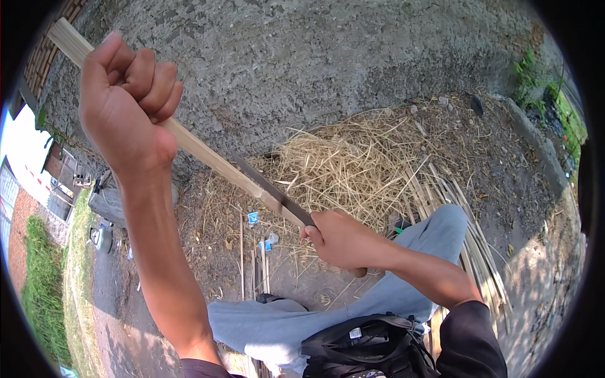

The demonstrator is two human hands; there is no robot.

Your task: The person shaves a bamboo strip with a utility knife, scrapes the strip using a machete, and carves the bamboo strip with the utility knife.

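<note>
My left hand point(129, 104) is raised at the upper left, its fingers wrapped round a long pale strip of bamboo or wood point(211, 159). The strip slants down from the upper left toward my right hand, and one end sticks out above the left fist. Closed around the handle of a long dark-bladed knife point(272, 191), my right hand point(343, 239) is in front of my bent leg. The blade lies along the strip's lower part and appears to touch it. The butt of a brown handle shows below the right fist.
A heap of dry shavings point(353, 154) lies before a rough grey wall point(302, 57). Several long thin strips point(484, 268) rest on the ground at my right. A black bag point(353, 353) sits at my lap. Small blue packets point(253, 218) and a kettle point(101, 238) are leftward.
</note>
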